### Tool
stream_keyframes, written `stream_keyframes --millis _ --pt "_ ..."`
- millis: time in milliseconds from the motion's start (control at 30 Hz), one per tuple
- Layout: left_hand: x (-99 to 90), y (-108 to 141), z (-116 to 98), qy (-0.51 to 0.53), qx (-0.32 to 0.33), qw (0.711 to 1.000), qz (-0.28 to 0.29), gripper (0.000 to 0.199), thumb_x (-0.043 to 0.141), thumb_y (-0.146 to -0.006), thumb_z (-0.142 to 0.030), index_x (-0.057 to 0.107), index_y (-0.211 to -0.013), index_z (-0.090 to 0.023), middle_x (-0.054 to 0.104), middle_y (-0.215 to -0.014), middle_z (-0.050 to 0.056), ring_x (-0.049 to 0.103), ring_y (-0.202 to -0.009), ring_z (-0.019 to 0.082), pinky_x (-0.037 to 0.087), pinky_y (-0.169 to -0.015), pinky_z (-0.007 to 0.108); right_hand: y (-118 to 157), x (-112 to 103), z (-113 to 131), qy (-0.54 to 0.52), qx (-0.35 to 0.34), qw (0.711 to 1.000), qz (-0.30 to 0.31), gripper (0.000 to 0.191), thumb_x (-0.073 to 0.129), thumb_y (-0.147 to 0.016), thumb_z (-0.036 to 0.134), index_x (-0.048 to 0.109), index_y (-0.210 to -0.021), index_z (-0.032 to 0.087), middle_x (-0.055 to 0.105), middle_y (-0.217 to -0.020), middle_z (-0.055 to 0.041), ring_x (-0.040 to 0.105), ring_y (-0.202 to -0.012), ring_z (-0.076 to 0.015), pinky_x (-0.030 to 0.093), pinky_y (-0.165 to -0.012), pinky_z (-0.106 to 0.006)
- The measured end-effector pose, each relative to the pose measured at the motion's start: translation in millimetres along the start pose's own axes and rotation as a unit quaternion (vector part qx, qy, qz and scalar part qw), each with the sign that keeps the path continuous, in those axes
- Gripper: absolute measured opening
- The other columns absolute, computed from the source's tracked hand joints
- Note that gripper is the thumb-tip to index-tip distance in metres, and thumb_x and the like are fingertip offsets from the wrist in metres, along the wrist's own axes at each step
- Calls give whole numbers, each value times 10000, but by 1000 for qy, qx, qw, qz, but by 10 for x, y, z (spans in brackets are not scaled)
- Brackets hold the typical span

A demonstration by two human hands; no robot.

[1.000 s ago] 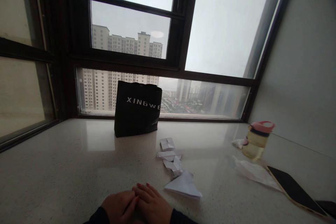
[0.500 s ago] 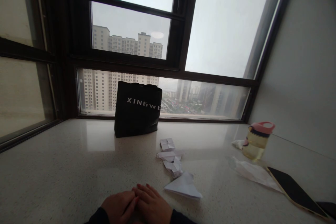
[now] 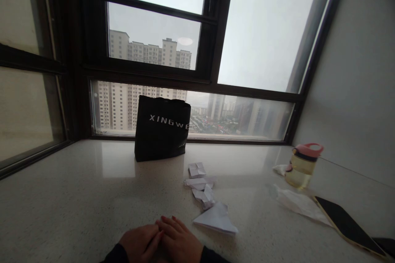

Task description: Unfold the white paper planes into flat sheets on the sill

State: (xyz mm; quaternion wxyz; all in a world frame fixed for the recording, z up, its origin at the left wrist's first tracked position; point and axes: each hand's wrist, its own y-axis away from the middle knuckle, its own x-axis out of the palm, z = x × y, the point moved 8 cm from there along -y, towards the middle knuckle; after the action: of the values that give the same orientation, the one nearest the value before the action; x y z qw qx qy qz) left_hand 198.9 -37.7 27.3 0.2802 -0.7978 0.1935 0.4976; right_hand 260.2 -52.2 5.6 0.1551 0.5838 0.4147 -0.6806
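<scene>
My left hand (image 3: 138, 240) and my right hand (image 3: 180, 239) rest folded together on the pale speckled sill at the bottom of the view. The right fingers lie close together over the left fingertips, with red nails showing. Both hands look closed, and no object appears in them. Just right of my right hand lies a white paper folded into a triangle (image 3: 216, 218), touching neither hand. Behind it, in a row, are a crumpled folded paper (image 3: 203, 195), a flat folded strip of paper (image 3: 199, 182) and a small square folded paper (image 3: 196, 169). My left fingertips are hidden.
A black paper bag (image 3: 162, 139) with white letters stands by the window. On the right are a drinking bottle (image 3: 300, 168) with a pink lid, a white tissue (image 3: 300, 202) and a dark phone-like slab (image 3: 348, 224). A grey wall (image 3: 354, 74) borders the sill.
</scene>
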Motion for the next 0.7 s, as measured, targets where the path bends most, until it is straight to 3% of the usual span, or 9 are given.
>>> stream_keyframes --millis 700 --pt "-17 -1 -24 1 -5 1000 12 418 153 -817 -386 527 -755 -210 624 -755 36 572 -686 159 412 -587 223 3 -4 11 3 -1 1000 1 459 375 -780 496 411 -1111 179 432 -1206 -35 345 -1117 -174 292 -922 -316"
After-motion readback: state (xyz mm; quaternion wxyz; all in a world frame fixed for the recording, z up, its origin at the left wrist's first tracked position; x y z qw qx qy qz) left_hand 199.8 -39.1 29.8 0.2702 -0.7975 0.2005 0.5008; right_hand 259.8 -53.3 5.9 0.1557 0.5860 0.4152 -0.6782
